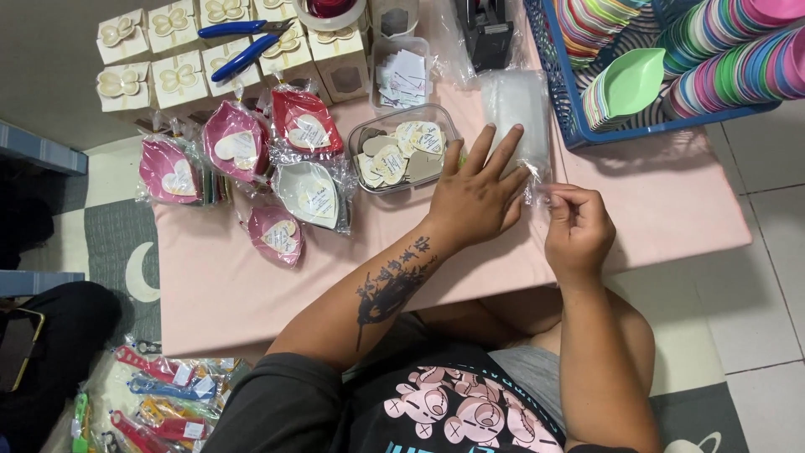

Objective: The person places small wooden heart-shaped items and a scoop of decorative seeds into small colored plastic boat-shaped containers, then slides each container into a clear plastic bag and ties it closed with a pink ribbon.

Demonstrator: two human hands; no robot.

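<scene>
Hands: both over pink table (671, 210), person seated at its near edge.
L hand (478, 197): flat, palm down, fingers spread, pressing on stack of clear plastic bags (516, 105). Not gripping anything.
R hand (577, 226): fingers curled, thumb + fingertips pinching corner of one clear bag (537, 180) at stack's near end, just right of L hand.
Bag stack: lies on table btwn clear tub and blue basket, far end toward tape dispenser (486, 33).
Clear tub (362, 138): just left of L hand, holds heart-shaped paper tags (402, 151), cream + grey.
Wrapped dishes (268, 159): leaf-shaped, pink/red/white, each in clear wrap w/ heart tag, clustered left of tub.
Gift boxes (168, 59): cream, butterfly tops, far-left corner; blue-handled pliers (247, 42) lying on them.
Blue basket (570, 92): far right, packed w/ stacked coloured dishes; one green leaf dish (633, 80) facing out.
Small clear box (401, 71): white paper slips inside, behind tub.
Floor left: packaged coloured tools (155, 398), phone (18, 344).
</scene>
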